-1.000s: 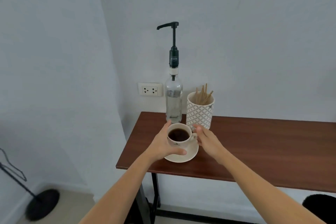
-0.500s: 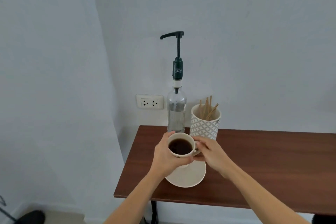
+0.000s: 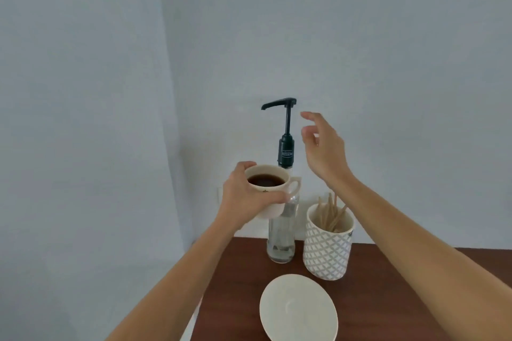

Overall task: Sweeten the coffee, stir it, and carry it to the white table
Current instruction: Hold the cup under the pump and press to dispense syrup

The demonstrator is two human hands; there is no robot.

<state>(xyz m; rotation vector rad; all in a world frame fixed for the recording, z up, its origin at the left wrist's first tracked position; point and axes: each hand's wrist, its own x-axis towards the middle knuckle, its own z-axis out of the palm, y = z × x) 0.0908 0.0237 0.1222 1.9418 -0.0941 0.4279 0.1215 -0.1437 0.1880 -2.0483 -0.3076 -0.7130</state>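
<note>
The desk (image 3: 388,285) carries, from big to small, our bottle (image 3: 281,238) with its pump (image 3: 279,104), a patterned jar (image 3: 328,246) of sticks (image 3: 331,216), and the bare saucer (image 3: 299,310). Our left hand (image 3: 246,199) holds the cup (image 3: 273,188) of coffee (image 3: 266,180) in the air, fingers wrapped around its wall, below and slightly left of the spout. Our right hand (image 3: 324,152) hovers just beside the pump head, fingers spread and loosely curled, holding nothing. We judge the risks thus: the cup looks full, so a tilt could spill it; if the spout sits off the rim, syrup would miss; a hard press might tip the bottle.
</note>
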